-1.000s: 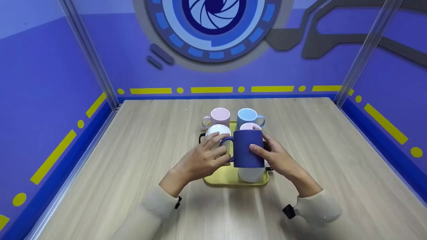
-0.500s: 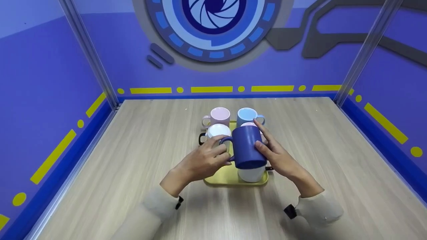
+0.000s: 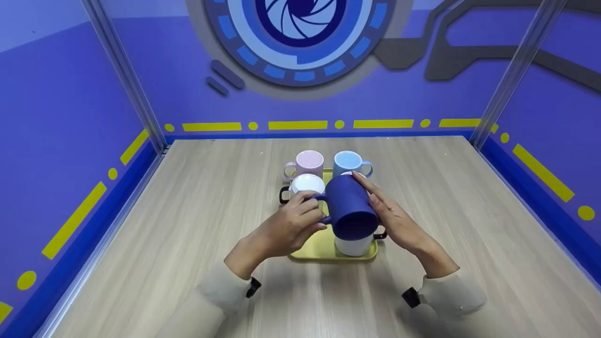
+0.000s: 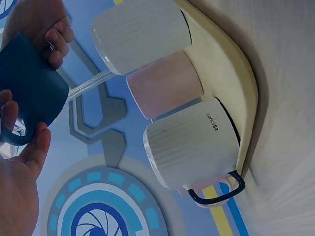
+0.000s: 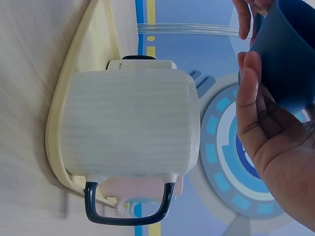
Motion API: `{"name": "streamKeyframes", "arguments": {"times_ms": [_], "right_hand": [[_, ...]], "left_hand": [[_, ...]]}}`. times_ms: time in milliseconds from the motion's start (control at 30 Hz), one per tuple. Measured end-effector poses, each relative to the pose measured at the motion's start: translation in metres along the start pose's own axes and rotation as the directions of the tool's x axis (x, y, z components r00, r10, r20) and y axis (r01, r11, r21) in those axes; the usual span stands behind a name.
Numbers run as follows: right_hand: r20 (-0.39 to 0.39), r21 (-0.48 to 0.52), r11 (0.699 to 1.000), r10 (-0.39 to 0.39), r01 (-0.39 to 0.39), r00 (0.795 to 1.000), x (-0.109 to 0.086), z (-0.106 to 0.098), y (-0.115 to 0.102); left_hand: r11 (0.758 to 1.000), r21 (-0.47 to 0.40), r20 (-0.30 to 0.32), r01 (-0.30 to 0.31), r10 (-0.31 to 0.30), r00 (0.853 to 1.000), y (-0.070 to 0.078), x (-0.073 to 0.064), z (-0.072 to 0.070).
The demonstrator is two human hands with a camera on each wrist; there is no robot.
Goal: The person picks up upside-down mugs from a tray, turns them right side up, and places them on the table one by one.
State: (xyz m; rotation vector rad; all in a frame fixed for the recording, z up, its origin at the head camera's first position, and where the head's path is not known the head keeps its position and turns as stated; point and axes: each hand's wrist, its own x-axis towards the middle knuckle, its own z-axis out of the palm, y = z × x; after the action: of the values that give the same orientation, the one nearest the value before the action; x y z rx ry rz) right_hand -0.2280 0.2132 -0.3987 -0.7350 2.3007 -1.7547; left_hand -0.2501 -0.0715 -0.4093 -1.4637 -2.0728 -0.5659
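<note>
A dark blue mug (image 3: 345, 197) is held in the air over the yellow tray (image 3: 307, 252). Its lower end, a dark round hollow, tilts toward me in the head view. My left hand (image 3: 288, 225) grips the mug's handle. On the other side, my right hand (image 3: 399, 225) holds the mug's wall, thumb on the near side and fingers lying along it. In the left wrist view both hands meet around the blue mug (image 4: 29, 83). The right wrist view shows the right palm below the mug (image 5: 288, 64), which hides part of the fingers.
On the tray stand a pink mug (image 3: 310, 162), a light blue mug (image 3: 348, 161), a white mug with black handle (image 3: 307, 184) and another white mug (image 3: 352, 247) in front. A second pink mug (image 4: 165, 83) is mostly hidden in the head view. Walls enclose the table.
The blue mug has tipped, so its lower end now faces me. The left fingers have closed in on the handle, and the right hand has slid around the mug's side.
</note>
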Motion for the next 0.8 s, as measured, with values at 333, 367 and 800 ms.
{"name": "streamKeyframes", "arguments": {"times_ms": [333,367,800], "right_hand": [[0.073,-0.004,0.997,-0.07,0.071,0.995,-0.0036,-0.0027,0.0002],[0.078,0.002,0.998,-0.07,0.07,0.994,-0.0038,-0.0027,0.0001],[0.059,-0.068,0.991,-0.113,0.117,0.992,-0.0051,-0.0035,0.0041]], "left_hand": [[0.965,-0.231,-0.054,0.121,-0.137,0.989,0.0029,-0.0009,-0.0045],[0.959,-0.249,-0.054,0.134,-0.152,0.987,0.0036,-0.0009,-0.0049],[0.835,-0.478,-0.018,0.271,-0.318,0.948,0.0079,0.0012,-0.0085]]}}
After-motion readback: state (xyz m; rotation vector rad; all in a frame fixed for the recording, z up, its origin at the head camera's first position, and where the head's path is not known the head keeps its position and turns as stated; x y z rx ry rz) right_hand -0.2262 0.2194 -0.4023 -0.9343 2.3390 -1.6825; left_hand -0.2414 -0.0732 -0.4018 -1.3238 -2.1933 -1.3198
